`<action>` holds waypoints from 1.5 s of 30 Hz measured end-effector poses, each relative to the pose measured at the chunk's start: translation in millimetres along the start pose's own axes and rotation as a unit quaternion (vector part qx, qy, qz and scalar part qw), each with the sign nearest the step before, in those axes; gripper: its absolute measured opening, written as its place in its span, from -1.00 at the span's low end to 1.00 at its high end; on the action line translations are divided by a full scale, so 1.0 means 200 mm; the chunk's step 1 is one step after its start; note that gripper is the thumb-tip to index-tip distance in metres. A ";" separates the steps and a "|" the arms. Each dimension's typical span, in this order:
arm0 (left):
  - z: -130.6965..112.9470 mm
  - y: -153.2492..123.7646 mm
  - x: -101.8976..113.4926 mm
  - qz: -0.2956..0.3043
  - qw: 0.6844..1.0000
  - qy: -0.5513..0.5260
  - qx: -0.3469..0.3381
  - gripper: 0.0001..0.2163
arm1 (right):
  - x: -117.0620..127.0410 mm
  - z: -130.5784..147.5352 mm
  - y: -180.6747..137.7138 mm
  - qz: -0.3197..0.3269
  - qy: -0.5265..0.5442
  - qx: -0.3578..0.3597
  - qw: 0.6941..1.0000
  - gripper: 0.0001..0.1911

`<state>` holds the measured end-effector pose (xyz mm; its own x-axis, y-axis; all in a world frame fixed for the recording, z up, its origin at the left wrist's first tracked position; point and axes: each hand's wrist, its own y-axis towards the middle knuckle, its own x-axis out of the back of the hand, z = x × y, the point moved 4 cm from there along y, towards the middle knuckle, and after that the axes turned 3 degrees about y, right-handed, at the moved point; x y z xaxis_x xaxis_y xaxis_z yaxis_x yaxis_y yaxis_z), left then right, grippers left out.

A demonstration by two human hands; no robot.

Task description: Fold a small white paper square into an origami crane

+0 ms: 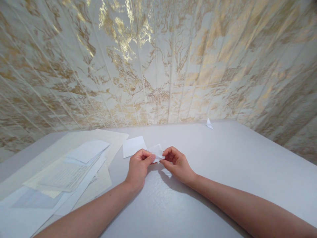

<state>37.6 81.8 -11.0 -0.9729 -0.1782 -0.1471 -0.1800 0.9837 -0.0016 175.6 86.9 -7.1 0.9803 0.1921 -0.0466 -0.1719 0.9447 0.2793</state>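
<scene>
A small folded piece of white paper [157, 150] is held up just above the table, between both hands. My left hand [140, 165] pinches its left side with thumb and forefinger. At its right corner, the thumb and forefinger of my right hand [178, 164] close on the paper's edge. Behind my left hand lies a flat white square of paper [133, 146]. The underside of the folded piece is partly hidden by my fingers.
To the left, papers [66, 172] lie in an overlapping pile, one of them lined with writing. A small folded paper figure [209, 124] stands near the back edge of the pale table [237, 158]. A gold-patterned curtain [158, 66] hangs behind it.
</scene>
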 end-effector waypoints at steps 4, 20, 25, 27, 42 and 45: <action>0.00 0.00 0.00 0.003 1.000 -0.007 0.000 -0.87 | 0.00 -0.01 0.00 0.002 0.008 -0.002 1.000 -0.85; -0.02 -0.01 -0.02 0.000 1.000 -0.005 -0.002 -0.87 | 0.01 -0.03 0.01 -0.035 0.024 -0.047 0.998 -0.88; -0.02 -0.01 -0.02 -0.004 1.000 -0.004 -0.003 -0.87 | 0.00 -0.02 0.00 -0.039 0.030 -0.069 0.996 -0.88; -0.02 -0.01 -0.02 -0.003 1.000 -0.008 -0.004 -0.87 | 0.00 -0.01 0.00 -0.042 0.030 -0.070 0.996 -0.88; -0.01 -0.01 -0.02 0.000 1.000 -0.005 -0.009 -0.84 | 0.00 -0.02 0.00 -0.056 0.042 -0.079 0.994 -0.86; -0.01 -0.01 -0.02 -0.001 1.000 -0.002 -0.010 -0.85 | 0.00 -0.01 0.00 -0.055 0.043 -0.081 0.994 -0.86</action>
<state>41.9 80.1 -7.7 -0.9719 -0.1804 -0.1515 -0.1850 0.9826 0.0170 174.8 86.8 -9.0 0.9832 0.1002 -0.1527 -0.0837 0.9903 0.1108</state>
